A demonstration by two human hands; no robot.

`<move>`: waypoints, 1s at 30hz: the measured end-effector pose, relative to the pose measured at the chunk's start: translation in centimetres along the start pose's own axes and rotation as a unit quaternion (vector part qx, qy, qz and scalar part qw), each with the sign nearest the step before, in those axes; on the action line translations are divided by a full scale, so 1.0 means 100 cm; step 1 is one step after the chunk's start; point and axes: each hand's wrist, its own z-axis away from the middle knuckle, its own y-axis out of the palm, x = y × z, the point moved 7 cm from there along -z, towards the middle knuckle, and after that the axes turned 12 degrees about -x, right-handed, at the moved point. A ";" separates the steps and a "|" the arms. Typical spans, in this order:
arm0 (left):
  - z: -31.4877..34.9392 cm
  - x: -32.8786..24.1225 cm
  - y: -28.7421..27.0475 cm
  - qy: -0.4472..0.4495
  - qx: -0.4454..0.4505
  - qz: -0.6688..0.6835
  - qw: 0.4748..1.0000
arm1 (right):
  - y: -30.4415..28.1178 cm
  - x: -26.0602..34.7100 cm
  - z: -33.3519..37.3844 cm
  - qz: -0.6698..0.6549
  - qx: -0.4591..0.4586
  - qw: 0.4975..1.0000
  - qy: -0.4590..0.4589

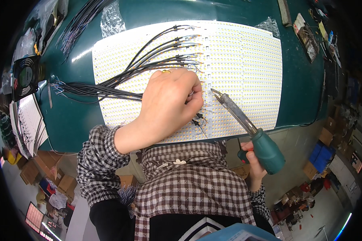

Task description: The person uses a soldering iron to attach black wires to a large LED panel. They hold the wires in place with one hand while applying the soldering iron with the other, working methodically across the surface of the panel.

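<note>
Green-handled soldering iron (245, 126) tips beside left hand (169, 102) mid-panel (245, 60).

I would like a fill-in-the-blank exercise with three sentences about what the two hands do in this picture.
1. The right hand holds a soldering iron with a ____ handle.
2. The left hand rests on the white LED strip panel, over thin ____ wires.
3. The panel lies on a dark ____ table.

Missing words: green; black; green
</note>
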 end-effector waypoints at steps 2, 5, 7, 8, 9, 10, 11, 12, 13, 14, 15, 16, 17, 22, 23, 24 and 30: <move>0.000 0.000 -0.001 -0.008 0.020 -0.009 1.000 | 0.000 0.001 -0.001 0.006 0.000 1.000 -0.002; 0.005 -0.013 -0.015 0.077 -0.059 0.015 0.995 | -0.005 0.000 0.001 0.009 0.004 1.000 -0.022; 0.012 -0.025 -0.031 0.154 -0.031 -0.042 0.987 | -0.007 -0.001 0.002 -0.006 -0.004 1.000 -0.016; 0.018 -0.030 -0.036 0.190 -0.017 -0.070 0.979 | -0.008 -0.002 0.001 -0.021 -0.011 1.000 0.000; 0.020 -0.028 -0.035 0.180 0.007 -0.076 0.981 | -0.008 -0.003 0.001 -0.035 -0.017 0.999 0.016; 0.023 -0.027 -0.034 0.169 0.031 -0.081 0.982 | -0.007 -0.003 0.002 -0.037 -0.023 0.999 0.017; 0.024 -0.025 -0.032 0.157 0.051 -0.090 0.982 | -0.006 -0.002 0.001 -0.041 -0.025 0.999 0.017; 0.024 -0.024 -0.033 0.159 0.054 -0.101 0.981 | -0.005 -0.002 0.000 -0.044 -0.028 0.998 0.016; 0.025 -0.024 -0.032 0.150 0.059 -0.112 0.981 | -0.005 -0.002 -0.001 -0.049 -0.029 0.998 0.017; 0.027 -0.023 -0.031 0.142 0.066 -0.121 0.980 | -0.006 -0.002 -0.002 -0.051 -0.032 0.998 0.018; 0.028 -0.023 -0.030 0.134 0.072 -0.130 0.980 | -0.007 -0.003 -0.001 -0.054 -0.035 0.998 0.019; 0.027 -0.023 -0.029 0.125 0.071 -0.128 0.981 | -0.008 -0.004 0.000 -0.056 -0.036 0.998 0.020; 0.027 -0.024 -0.029 0.115 0.068 -0.128 0.983 | -0.008 -0.006 0.001 -0.057 -0.036 0.998 0.021; 0.027 -0.026 -0.029 0.120 0.075 -0.137 0.980 | -0.008 -0.005 0.000 -0.063 -0.022 0.998 0.002; 0.030 -0.033 -0.032 0.131 0.063 -0.125 0.981 | -0.007 -0.005 0.000 -0.067 -0.022 0.998 0.004; 0.034 -0.039 -0.034 0.142 0.051 -0.114 0.982 | -0.007 -0.005 0.000 -0.070 -0.021 0.997 0.005; 0.049 -0.035 -0.027 0.125 0.018 -0.077 0.989 | -0.008 -0.005 -0.002 -0.085 -0.032 0.996 0.011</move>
